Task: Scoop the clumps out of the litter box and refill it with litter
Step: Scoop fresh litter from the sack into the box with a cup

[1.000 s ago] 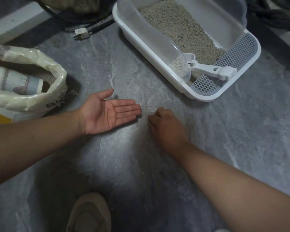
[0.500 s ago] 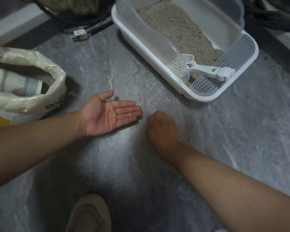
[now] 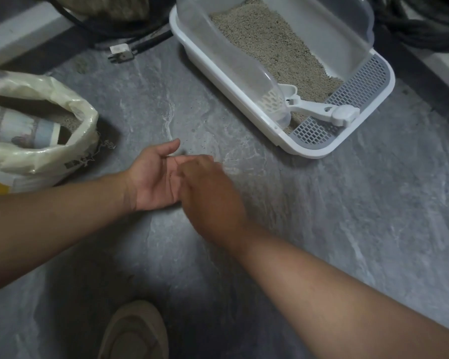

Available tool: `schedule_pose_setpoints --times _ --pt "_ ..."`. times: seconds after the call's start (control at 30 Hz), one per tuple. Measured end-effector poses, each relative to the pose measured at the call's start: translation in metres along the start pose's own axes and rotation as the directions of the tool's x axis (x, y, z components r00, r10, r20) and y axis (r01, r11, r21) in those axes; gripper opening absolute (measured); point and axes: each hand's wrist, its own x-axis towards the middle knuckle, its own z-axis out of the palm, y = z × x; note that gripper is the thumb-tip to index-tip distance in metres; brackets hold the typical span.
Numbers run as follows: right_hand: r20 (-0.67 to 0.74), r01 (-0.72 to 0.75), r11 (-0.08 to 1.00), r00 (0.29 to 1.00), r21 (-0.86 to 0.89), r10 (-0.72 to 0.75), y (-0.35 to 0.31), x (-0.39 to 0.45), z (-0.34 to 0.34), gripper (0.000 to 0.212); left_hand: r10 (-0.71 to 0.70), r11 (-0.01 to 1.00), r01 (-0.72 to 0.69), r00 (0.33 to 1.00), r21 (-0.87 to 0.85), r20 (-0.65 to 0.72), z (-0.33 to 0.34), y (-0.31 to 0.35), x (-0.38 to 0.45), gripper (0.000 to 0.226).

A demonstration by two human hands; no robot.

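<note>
Lying palm-up on floor, left hand is cupping loosely, holding nothing visible; blurred right hand is covering its fingers, grip unclear; litter box sitting at two o'clock.

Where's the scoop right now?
In the head view the scoop lies upper right, inside the litter box at its near end, handle over the grey grate, far from both hands.

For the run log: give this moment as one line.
left hand palm up on floor | right hand blurred, over left fingers | scoop idle in litter box | litter bag open
</note>
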Motion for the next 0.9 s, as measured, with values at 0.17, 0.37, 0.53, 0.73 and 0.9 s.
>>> schedule_pose_setpoints --times 0.17,0.37,0.53,0.73,0.9 --pt "-0.116 -0.14 0.98 0.986 -0.139 0.124 0.073 -0.018 -0.022 0.024 0.05 0.996 -0.051 0.998 -0.078 -0.025 -0.009 0.006 -0.005 0.07" --pt "-0.009 -0.241 0.86 0.964 -0.45 0.265 0.113 -0.042 -0.021 0.052 0.043 0.998 -0.044 0.999 -0.044 -0.021 -0.005 0.007 -0.004 0.071" --pt "-0.066 -0.195 0.885 0.981 -0.423 0.185 0.12 -0.046 -0.013 0.034 0.035 0.999 -0.035 0.999 -0.038 -0.006 0.001 0.007 -0.004 0.071" --pt "-0.01 -0.049 0.924 0.999 -0.379 0.049 0.12 -0.043 -0.01 0.017 0.029 0.999 -0.029 1.0 -0.028 -0.013 0.005 0.004 -0.008 0.071" --pt "0.101 0.129 0.887 0.991 -0.444 -0.093 0.114 -0.041 -0.019 0.015 0.031 0.999 -0.032 0.999 -0.013 -0.02 0.01 0.002 -0.011 0.071"
